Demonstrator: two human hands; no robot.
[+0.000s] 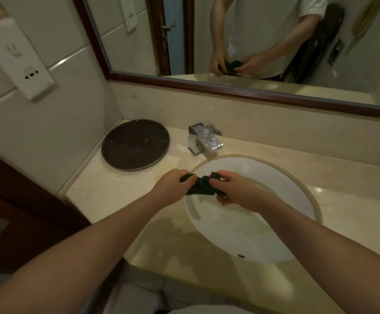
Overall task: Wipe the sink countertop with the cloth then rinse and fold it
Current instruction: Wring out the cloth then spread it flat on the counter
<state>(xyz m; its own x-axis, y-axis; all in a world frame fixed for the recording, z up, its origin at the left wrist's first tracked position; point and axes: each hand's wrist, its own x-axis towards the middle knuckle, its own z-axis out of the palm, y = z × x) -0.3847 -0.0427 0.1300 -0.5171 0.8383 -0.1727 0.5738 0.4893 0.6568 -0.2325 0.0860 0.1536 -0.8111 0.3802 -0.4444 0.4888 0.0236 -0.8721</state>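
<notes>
Cloth (pixel 201 185) bunched between left hand (pixel 173 183) and right hand (pixel 234 189) — above sink (pixel 297 200).

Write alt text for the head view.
Both hands, left and right, grip a bunched dark cloth over the left side of a white sink. A faucet and a round dark tray sit behind on the beige countertop.

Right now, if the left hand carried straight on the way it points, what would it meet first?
The left hand points right, across the dark cloth it grips, so it would likely meet the right hand first, holding the cloth's other end over the sink. Depth is uncertain.
</notes>
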